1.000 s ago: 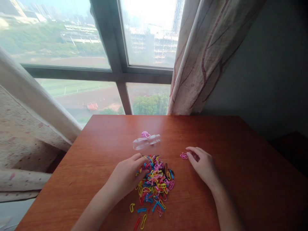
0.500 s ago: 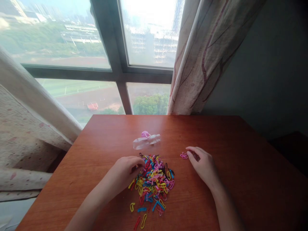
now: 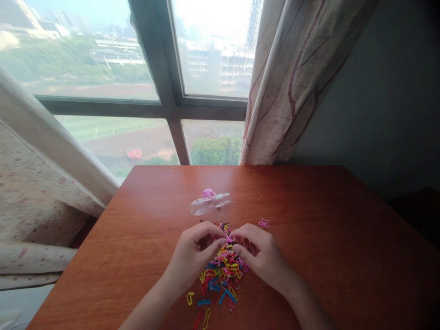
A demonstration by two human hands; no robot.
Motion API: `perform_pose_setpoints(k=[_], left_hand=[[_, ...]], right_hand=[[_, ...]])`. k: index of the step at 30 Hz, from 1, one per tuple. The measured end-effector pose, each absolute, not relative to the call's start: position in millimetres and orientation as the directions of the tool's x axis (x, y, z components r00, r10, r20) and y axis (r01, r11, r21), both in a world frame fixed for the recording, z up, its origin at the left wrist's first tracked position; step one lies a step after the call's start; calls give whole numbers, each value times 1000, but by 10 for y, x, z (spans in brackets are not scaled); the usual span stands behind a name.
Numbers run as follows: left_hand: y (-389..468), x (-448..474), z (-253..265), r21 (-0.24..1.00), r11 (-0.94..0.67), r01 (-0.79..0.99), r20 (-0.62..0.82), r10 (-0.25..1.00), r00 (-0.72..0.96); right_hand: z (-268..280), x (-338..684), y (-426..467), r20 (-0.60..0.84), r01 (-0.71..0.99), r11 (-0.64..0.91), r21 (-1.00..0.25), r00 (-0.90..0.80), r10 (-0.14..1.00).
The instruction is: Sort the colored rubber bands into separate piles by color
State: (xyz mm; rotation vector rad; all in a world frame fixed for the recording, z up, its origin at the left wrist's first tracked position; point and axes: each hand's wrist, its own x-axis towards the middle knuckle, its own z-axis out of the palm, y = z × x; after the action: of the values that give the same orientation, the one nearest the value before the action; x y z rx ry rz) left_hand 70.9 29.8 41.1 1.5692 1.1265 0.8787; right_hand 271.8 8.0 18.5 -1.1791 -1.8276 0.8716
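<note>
A heap of small coloured rubber bands [image 3: 223, 270] in yellow, red, blue, pink and black lies on the table. Above its far part, my left hand [image 3: 197, 250] has thumb and index finger pinched on a pink rubber band [image 3: 229, 239]. My right hand [image 3: 259, 252] comes in from the other side, its index fingertip close to that band. A gap shows between its index finger and thumb, and the other fingers are curled. Both hands cover part of the heap. A few pink rubber bands [image 3: 264, 223] lie apart, beyond my right hand.
Beyond the heap a small clear plastic bottle [image 3: 206, 205] lies on its side, with a pink round cap [image 3: 207, 193] beside it. Several loose bands lie at the near side. The brown wooden table [image 3: 330, 229] reaches a window [image 3: 172, 110] flanked by curtains [image 3: 285, 82].
My right hand has moved left, from the small pink group to the heap. My left hand has shifted right and now pinches a pink rubber band facing my right hand.
</note>
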Motion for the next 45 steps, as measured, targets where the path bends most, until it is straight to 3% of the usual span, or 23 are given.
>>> perform_pose_setpoints(k=[7,13,17,27,45], left_hand=[[287,707,408,906,-224,358,75,920,384],[431,451,366,796,-302,524,45,893,448],[498,322,320,712,-338,615,-11,870,492],[493,347,305,658,-373,654,-53,843,535],[415,468,223,604,-479,637,0,799,601]], right_hand=[[146,2781,110,295,444,388,-808,-266,918],[17,3353,219,272,691,239,-682,-64,960],[-49,3562,229,211,758,159,-633,-29,977],[-95,3594,237,190,805,129,-579,-20,982],[-66,3531,239,214,758,119,-642,27,977]])
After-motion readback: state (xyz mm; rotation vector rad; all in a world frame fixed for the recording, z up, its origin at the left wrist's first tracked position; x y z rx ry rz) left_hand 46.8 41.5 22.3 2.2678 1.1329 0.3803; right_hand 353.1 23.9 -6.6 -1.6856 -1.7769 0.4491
